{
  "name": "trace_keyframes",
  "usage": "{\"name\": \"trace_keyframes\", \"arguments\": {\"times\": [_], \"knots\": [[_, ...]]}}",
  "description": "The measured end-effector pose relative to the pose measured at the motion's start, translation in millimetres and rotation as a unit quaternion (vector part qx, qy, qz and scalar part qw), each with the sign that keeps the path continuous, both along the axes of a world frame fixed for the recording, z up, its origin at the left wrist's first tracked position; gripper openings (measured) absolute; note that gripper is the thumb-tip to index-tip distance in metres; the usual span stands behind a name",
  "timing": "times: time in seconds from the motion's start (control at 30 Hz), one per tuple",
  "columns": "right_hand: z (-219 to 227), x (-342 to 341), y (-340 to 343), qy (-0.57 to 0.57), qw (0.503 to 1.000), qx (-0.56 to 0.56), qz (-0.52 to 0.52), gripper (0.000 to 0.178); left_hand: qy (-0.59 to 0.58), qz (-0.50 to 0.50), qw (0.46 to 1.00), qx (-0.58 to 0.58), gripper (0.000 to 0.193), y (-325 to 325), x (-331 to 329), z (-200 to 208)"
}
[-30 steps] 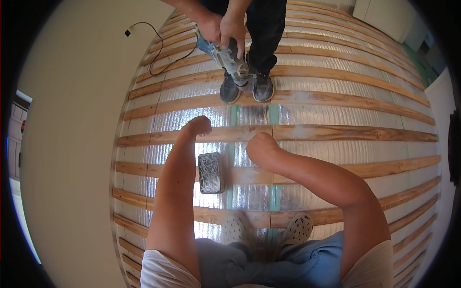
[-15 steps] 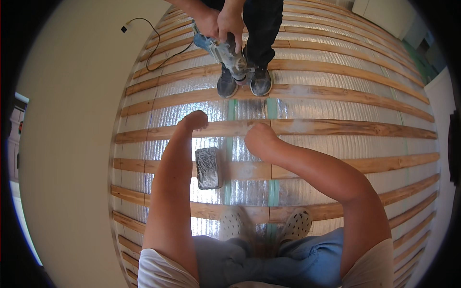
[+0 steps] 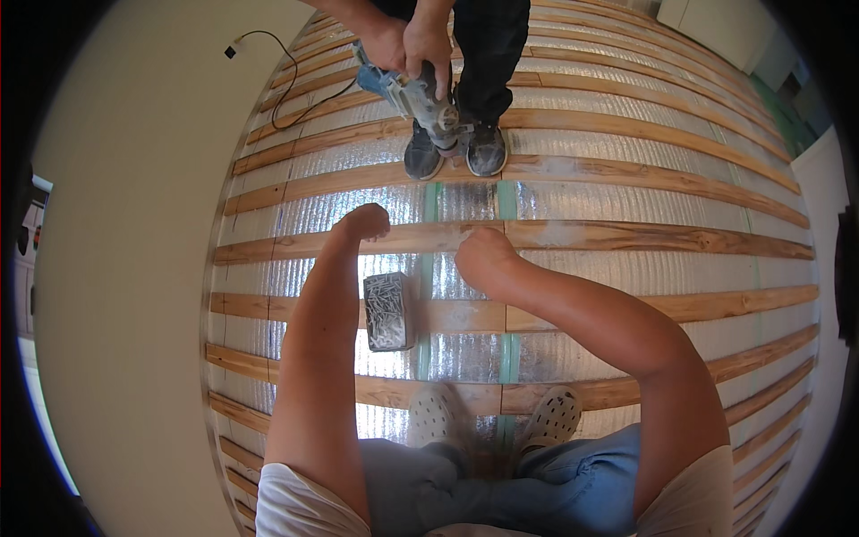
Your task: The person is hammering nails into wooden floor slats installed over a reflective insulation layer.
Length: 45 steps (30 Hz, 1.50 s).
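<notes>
My left hand is curled closed over the left part of a wooden batten. Whatever its fingers hold, if anything, is hidden. Across from it, my right hand makes a fist at the near edge of the same batten, with its fingers turned out of sight. Below my left hand, an open box full of grey metal fasteners, like nails or screws, rests across a nearer batten. Beyond my hands, a person grips a dusty rotary hammer drill with both hands, its tip pointing down between their shoes.
Parallel battens run across silvery foil sheeting joined with strips of green tape. A black cable loops from the wall socket at left toward the drill. The person's dark shoes stand ahead; my light clogs are near.
</notes>
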State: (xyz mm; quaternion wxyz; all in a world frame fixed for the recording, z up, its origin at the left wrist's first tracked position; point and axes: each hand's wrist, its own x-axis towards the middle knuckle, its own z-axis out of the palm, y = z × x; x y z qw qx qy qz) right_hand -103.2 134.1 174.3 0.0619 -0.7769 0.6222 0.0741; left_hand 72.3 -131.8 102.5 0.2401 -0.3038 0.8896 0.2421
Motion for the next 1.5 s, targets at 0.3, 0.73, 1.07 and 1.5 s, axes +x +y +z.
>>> {"name": "trace_keyframes", "arguments": {"times": [0.3, 0.73, 1.07, 1.5], "knots": [[4, 1, 0, 0.024, 1.0, 0.003, 0.012, 0.013, 0.022, 0.022, 0.999, 0.017, 0.014, 5, -1, 7], [0, 1, 0, 0.018, 1.0, -0.012, 0.009, 0.013, 0.031, 0.005, 0.999, 0.014, 0.011, 6, 0, 8], [-2, 0, 2, 0.001, 1.0, -0.02, 0.015, 0.012, -0.037, -0.025, 0.999, 0.02, 0.019, 3, -2, 7], [1, -1, 0, 0.021, 1.0, 0.002, 0.019, 0.013, -0.02, -0.015, 1.0, 0.009, 0.013, 3, -2, 1]]}}
